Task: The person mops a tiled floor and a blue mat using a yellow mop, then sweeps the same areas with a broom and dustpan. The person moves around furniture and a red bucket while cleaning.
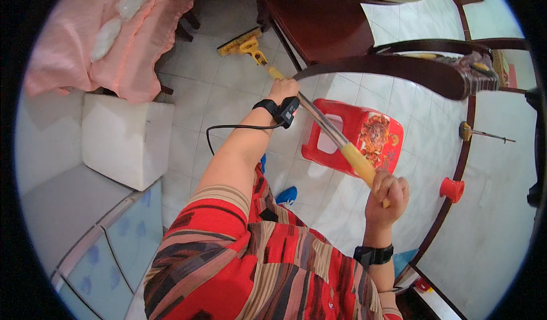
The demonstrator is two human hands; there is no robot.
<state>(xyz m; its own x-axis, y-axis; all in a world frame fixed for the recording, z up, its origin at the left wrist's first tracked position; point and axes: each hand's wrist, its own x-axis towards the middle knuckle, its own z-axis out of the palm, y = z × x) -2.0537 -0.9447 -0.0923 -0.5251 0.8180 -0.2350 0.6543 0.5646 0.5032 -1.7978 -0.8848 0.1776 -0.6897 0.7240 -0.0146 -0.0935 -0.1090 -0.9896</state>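
White box (122, 140) over on the left; then the mop (325, 123), its yellow head (249, 47) down by the tiles (222, 112) just beyond the left hand (282, 90); that hand's wrapped round it partway along; it slants past a red stool (379, 137) to the right hand (390, 193), clenched on the yellow grip (359, 161) at the near end.

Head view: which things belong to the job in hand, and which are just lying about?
In use:
- yellow-and-silver mop
- left hand, gripping its pole
- right hand, gripping the yellow handle end

Lying about, apparently unused:
- red stool
- dark wooden chair
- white box
- small red container
- pink cloth
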